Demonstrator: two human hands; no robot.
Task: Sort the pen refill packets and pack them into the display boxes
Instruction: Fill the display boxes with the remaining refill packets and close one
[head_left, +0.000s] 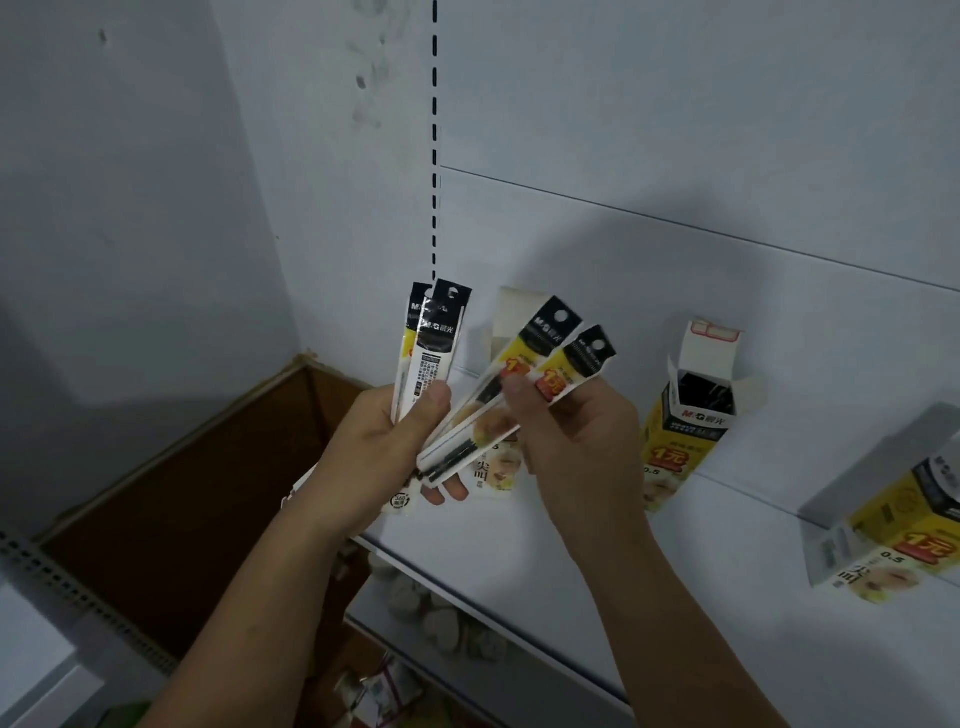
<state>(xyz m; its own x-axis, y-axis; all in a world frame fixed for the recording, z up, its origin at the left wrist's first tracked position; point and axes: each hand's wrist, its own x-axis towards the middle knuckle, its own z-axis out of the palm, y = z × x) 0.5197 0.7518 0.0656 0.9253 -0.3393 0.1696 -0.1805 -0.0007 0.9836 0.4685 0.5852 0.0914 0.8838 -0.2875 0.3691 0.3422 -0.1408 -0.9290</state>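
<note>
Holding pen refill packets over the front of a white shelf, the person has both hands curled round them. The left hand grips two upright packets, with the thumb pressed across their fronts. Its fingertips show beneath the lower ends of the two slanted packets, which fan out to the right. The right hand pinches those slanted packets with the thumb on top — their black headers with hang holes point up and away.

On the shelf, the open display box stands just right of the right hand, flaps up, with dark refill packets packed inside its mouth. A second display box stands behind the hands, mostly hidden; what it holds cannot be told. A third display box lies tilted at the right edge of the view, well apart from the hands — its contents are not visible. Left of the shelf and lower sits a brown cardboard carton, its inside dark. Below the shelf edge, pale round items are too blurred to name.
</note>
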